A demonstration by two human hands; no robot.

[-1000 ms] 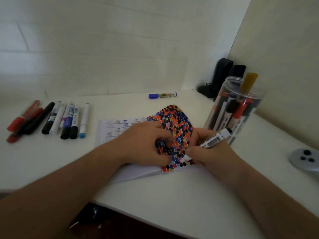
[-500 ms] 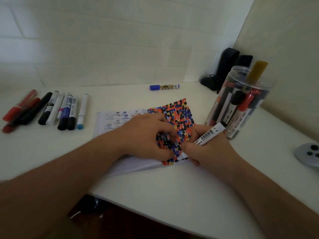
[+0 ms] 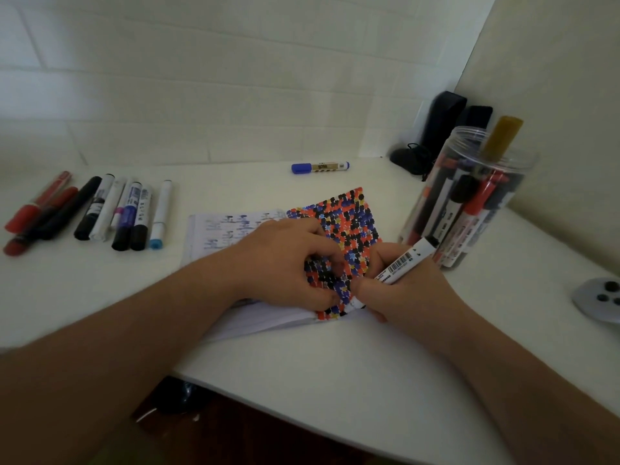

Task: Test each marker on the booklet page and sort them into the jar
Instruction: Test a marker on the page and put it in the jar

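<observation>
An open booklet point(image 3: 235, 226) lies at the table's middle, its right page point(image 3: 349, 216) packed with red, blue and black dots. My left hand point(image 3: 285, 260) rests on that page with curled fingers pressing it down. My right hand point(image 3: 402, 290) grips a white marker point(image 3: 406, 260) with a barcode, its tip touching the page near the bottom edge. A clear plastic jar point(image 3: 469, 196) with several markers stands upright just right of the booklet.
A row of several red, black, white and blue markers point(image 3: 100, 213) lies at the far left. One blue-capped marker point(image 3: 320, 167) lies near the back wall. Black objects point(image 3: 436, 135) sit in the corner. A grey device point(image 3: 600, 297) lies at the right edge.
The marker's tip stays at the page's lower edge, shifting only slightly. My left hand keeps pressing the page. The view has shifted a little.
</observation>
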